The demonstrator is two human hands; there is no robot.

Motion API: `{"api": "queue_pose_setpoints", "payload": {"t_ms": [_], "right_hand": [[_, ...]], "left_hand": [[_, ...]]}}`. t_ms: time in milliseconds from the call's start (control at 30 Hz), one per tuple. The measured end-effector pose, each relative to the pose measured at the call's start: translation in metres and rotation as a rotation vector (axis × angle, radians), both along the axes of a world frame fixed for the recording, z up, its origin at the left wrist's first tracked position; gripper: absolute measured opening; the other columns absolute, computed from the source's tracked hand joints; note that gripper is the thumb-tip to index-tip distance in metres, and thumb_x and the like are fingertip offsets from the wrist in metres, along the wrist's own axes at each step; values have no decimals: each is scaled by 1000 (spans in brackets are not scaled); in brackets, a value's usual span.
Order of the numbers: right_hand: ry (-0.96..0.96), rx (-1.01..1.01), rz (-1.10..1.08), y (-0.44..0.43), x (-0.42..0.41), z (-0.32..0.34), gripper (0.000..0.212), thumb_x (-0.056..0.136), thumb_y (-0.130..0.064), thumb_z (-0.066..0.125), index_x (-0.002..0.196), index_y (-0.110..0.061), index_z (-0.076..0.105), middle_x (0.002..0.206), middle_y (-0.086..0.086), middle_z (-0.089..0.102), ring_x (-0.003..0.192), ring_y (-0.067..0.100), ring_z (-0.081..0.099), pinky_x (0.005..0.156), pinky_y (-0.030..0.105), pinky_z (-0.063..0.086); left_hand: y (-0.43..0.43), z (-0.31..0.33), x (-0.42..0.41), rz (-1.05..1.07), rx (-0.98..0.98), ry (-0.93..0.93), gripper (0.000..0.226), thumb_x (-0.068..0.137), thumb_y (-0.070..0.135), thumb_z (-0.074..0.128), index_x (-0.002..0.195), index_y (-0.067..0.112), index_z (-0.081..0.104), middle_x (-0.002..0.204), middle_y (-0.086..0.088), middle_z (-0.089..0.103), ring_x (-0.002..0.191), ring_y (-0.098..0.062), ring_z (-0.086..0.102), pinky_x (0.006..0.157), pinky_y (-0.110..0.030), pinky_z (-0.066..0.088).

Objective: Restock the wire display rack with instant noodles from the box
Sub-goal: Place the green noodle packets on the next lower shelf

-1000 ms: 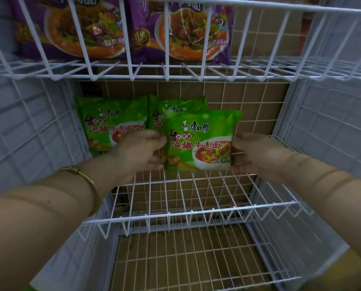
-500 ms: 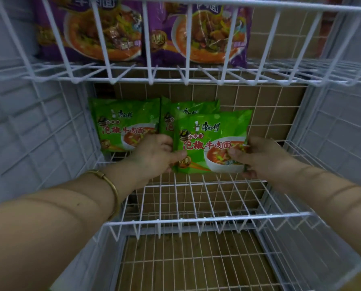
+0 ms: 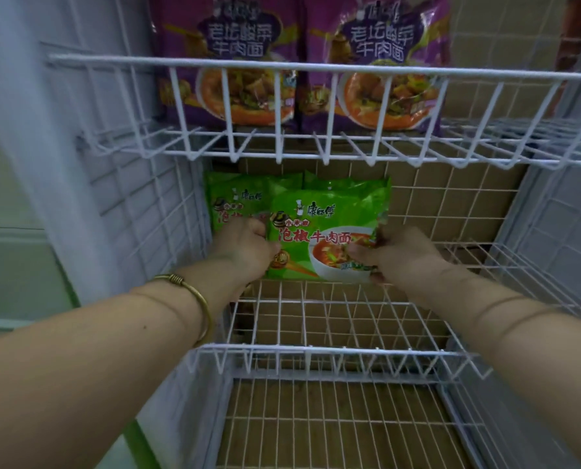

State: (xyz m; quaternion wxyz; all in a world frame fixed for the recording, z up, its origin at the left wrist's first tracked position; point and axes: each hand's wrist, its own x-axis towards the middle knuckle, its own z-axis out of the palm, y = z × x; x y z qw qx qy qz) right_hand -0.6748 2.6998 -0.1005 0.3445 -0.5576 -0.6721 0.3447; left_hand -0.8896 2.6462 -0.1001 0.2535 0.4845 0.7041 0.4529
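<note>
wire shelf (image 3: 316,351) before brown wall (image 3: 458,204)

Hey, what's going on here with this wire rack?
A person is stocking a white wire rack with instant noodles. The left hand and right hand grip a green noodle packet by its side edges. They hold it upright toward the back of the middle shelf, just in front of other green packets standing against the rear grid. Purple packets stand on the top shelf.
</note>
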Motion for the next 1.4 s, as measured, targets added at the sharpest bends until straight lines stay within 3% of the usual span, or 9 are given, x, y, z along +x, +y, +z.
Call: {"api": "queue_pose_setpoints", "payload": {"t_ms": [167,300,500,667,867,1000,1133,1300,1400], "right_hand": [[-112,128,30,0,-57,3,30,84,-40,76,97,-13,73,98,12,74,91,30,69,73,34,52],[-151,134,-12,2,-83,1,38,84,-43,75,94,-7,70,91,12,71,87,29,67,64,29,51],[-139,162,-73,5,-100,0,31,87,-33,72,97,-4,73,92,13,73,91,29,68,63,24,39],[-203,220,-61,6,-105,-6,28,88,-33,69,80,-6,67,78,11,66,74,24,58,46,24,31],[-208,231,-44,9,-110,-11,28,88,-33,69,81,-6,70,71,6,59,70,21,53,41,15,24],[-215,185,-42,10,-114,-12,30,91,-34,67,78,-6,65,64,3,54,61,17,51,41,19,26],[-240,142,-23,9,-114,-11,40,92,-43,63,88,-3,72,81,12,69,70,22,59,45,21,32],[-273,142,-20,0,-109,-6,23,85,-27,69,82,-5,74,76,12,68,76,27,65,45,21,32],[-292,114,-6,-6,-105,-2,22,86,-24,68,76,-5,69,67,7,60,67,23,59,44,21,31]], "left_hand": [[-9,5,-32,272,27,36,13,77,22,72,73,12,64,84,-11,70,81,-32,69,77,-47,60],[-12,9,-39,376,-55,271,18,88,25,59,84,8,62,98,-12,67,79,-26,59,68,-31,48],[-3,2,-39,497,69,211,24,96,14,51,111,1,64,111,-15,66,104,-33,61,70,-26,34],[-6,-8,-41,437,145,303,17,91,-1,46,87,15,39,72,3,43,76,-26,48,66,-31,33],[-11,-15,-29,261,-61,448,23,84,21,55,106,15,52,99,-12,65,90,-34,64,78,-42,56],[-17,-10,-25,211,-116,491,23,83,21,57,104,13,56,102,-13,65,92,-34,64,78,-40,57],[-26,-5,-20,176,-187,501,25,88,19,57,112,13,55,112,-14,60,100,-35,60,73,-35,48],[-40,2,-16,115,-69,578,34,86,17,59,119,11,54,126,-16,43,109,-37,52,89,-40,48],[-44,8,-12,64,13,616,33,87,20,62,119,11,59,122,-11,49,107,-33,55,82,-37,46]]}}
